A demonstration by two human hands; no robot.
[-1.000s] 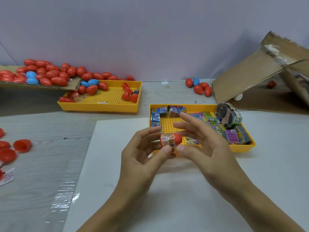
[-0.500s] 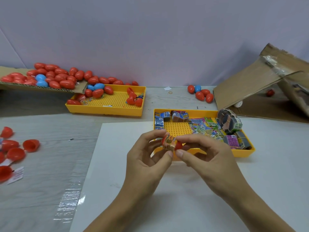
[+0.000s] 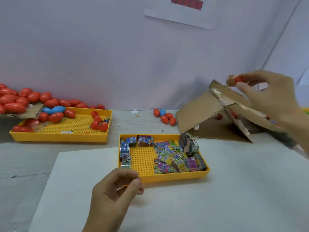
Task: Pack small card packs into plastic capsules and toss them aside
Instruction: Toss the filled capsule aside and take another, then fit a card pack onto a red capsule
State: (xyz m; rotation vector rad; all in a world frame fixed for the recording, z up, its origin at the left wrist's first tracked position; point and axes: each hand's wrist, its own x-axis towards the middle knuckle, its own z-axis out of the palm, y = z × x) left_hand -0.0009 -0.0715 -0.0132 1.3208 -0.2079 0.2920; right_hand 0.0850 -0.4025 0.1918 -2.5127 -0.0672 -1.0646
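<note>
The right hand (image 3: 269,96) is raised at the far right, above the top edge of the cardboard box flap (image 3: 200,113). Its thumb and fingertips (image 3: 241,85) pinch one red capsule half (image 3: 237,79) with a card pack (image 3: 230,80) sticking out of its open end. The long axis of this piece runs left to right, with the card pack end pointing left and the red rounded end toward the palm. The other fingers curl loosely above it.

The left hand (image 3: 115,190) hangs low at the near centre, just in front of the near yellow tray (image 3: 167,177). Its fingers are curled in toward the thumb, and a thin rubber band (image 3: 122,187) shows between them, pinched at the tips.

Two yellow perforated trays lie on the table. The near one holds many small card packs (image 3: 168,158), too jumbled on its right side to count; about four blue-printed ones stand along its left wall, and one banded bundle of packs (image 3: 189,144) leans at its far right corner. The far left tray (image 3: 66,135) holds red capsules (image 3: 56,117) and two blue capsules (image 3: 55,110), spilling from a cardboard sheet (image 3: 31,112) heaped with more red ones, too many to count.

Between the trays and the box, five closed capsules (image 3: 164,116) lie together, four red and one blue. One rubber band (image 3: 137,116) lies on the table to their left.
</note>
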